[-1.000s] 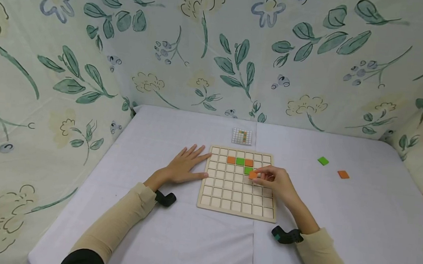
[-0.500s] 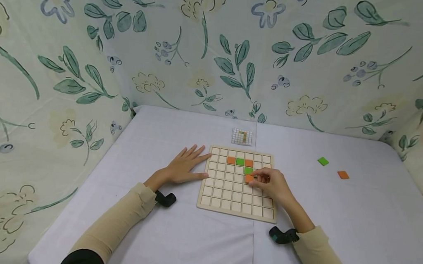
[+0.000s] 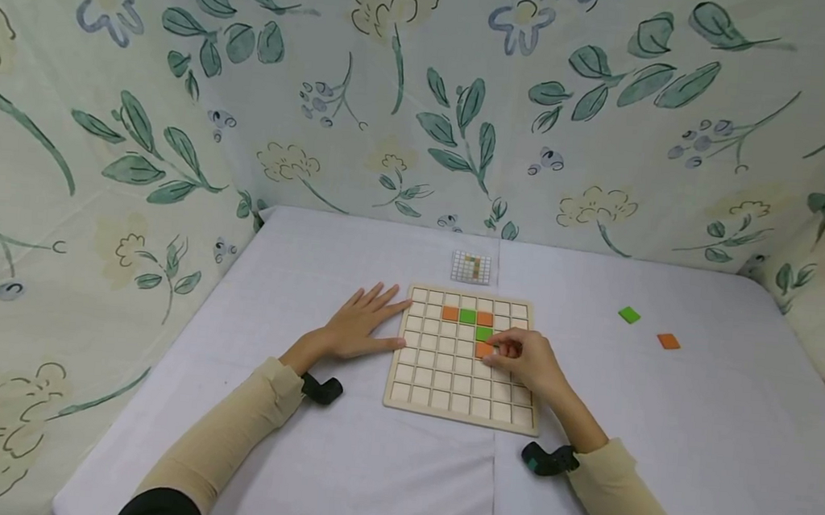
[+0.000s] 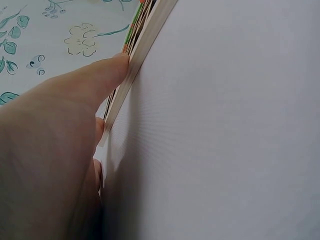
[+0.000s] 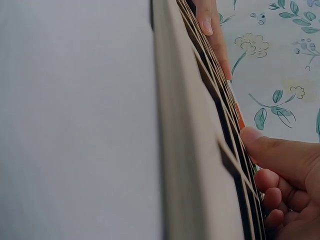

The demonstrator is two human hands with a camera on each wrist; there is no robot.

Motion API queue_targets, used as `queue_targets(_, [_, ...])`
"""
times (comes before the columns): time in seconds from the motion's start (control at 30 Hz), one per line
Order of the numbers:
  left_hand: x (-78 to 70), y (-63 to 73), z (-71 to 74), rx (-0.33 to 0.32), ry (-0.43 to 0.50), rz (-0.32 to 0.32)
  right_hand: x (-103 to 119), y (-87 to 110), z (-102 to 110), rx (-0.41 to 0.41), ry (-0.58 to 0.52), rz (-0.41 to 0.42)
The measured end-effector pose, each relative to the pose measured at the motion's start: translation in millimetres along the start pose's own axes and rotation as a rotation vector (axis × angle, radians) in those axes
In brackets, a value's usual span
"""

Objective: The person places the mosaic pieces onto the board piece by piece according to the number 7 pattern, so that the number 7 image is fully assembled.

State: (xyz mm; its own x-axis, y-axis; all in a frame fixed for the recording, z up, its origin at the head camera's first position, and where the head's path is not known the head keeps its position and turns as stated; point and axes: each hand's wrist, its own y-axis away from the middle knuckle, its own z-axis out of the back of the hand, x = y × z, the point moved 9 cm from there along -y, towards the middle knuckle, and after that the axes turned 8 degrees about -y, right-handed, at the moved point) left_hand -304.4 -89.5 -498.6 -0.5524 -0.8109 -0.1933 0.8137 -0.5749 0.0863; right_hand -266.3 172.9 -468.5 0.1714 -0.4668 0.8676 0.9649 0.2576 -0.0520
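A wooden grid board (image 3: 434,376) lies on the white-covered table. In its upper part sit a row of orange (image 3: 450,314), green (image 3: 468,316) and orange (image 3: 484,318) square tiles, with another green tile (image 3: 483,333) below the right one. My right hand (image 3: 534,360) pinches an orange tile (image 3: 483,349) with thumb and index finger, at the cell just below that green tile. The right wrist view shows the thumb (image 5: 252,137) low over the grid. My left hand (image 3: 359,324) lies with fingers spread, thumb (image 4: 112,70) and a fingertip touching the board's left edge.
A small card with a coloured grid pattern (image 3: 471,268) lies behind the board. To the right on the tablecloth are a loose green tile (image 3: 629,315) and a loose orange tile (image 3: 668,341). A floral cloth (image 3: 386,134) hangs behind the table.
My right hand has moved slightly left and toward me, bringing the orange tile from a tilted position over the board into the cell below the green tile. The left hand stays still.
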Motion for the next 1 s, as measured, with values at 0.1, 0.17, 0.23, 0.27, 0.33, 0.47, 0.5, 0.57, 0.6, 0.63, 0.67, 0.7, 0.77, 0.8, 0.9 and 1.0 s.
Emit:
queue_targets(0.1, [-0.3,0.9,0.5,-0.002,0.003,0.001,0.4,0.0,-0.7,0.0,-0.004,-0.005])
queue_targets(0.17, [-0.3,1.2,0.7,-0.002,0.002,0.002,0.8,-0.1,-0.9,-0.002,-0.009,-0.009])
queue_targets(0.23, [-0.1,1.4,0.8,-0.004,-0.002,0.002,1.1,0.0,-0.8,-0.005,-0.013,-0.013])
queue_targets(0.27, [-0.1,1.4,0.8,-0.004,-0.003,0.002,1.2,0.1,-0.6,-0.006,-0.017,-0.016])
queue_targets(0.33, [0.0,1.1,0.6,-0.008,-0.006,0.001,1.2,0.4,0.1,-0.008,-0.021,-0.021])
queue_targets(0.47, [-0.1,0.7,-0.1,-0.007,0.0,0.001,-0.3,0.7,2.7,-0.013,-0.038,-0.036])
queue_targets(0.5, [-0.2,0.7,-0.2,-0.006,0.003,0.0,-0.7,0.8,3.9,-0.015,-0.043,-0.039])
queue_targets(0.57, [-0.4,1.1,-0.6,-0.003,0.009,0.001,-2.1,0.9,6.8,-0.02,-0.063,-0.048])
queue_targets(0.6, [-0.5,1.2,-0.9,-0.004,0.01,0.0,-2.6,0.9,8.8,-0.027,-0.073,-0.052])
queue_targets(0.63, [-0.8,1.5,-0.7,-0.004,0.013,-0.001,-3.1,1.0,11.1,-0.034,-0.083,-0.055])
queue_targets(0.67, [-1.1,1.8,-0.5,-0.004,0.016,-0.002,-3.1,1.1,13.7,-0.043,-0.087,-0.054])
queue_targets(0.7, [-1.4,2.0,-0.2,-0.005,0.019,-0.003,-3.0,1.1,16.4,-0.05,-0.092,-0.05])
queue_targets(0.77, [-1.6,2.2,0.3,-0.006,0.02,-0.003,-3.3,1.4,22.6,-0.071,-0.093,-0.053])
queue_targets(0.8, [-1.6,2.2,0.5,-0.007,0.017,-0.003,-3.4,1.5,26.1,-0.084,-0.09,-0.053])
queue_targets(0.9, [-1.3,1.8,0.7,-0.009,0.011,-0.002,-3.5,2.1,37.7,-0.119,-0.077,-0.056])
queue_targets(1.0, [-1.3,1.2,0.9,-0.011,0.005,-0.003,-4.9,3.0,50.9,-0.16,-0.071,-0.056])
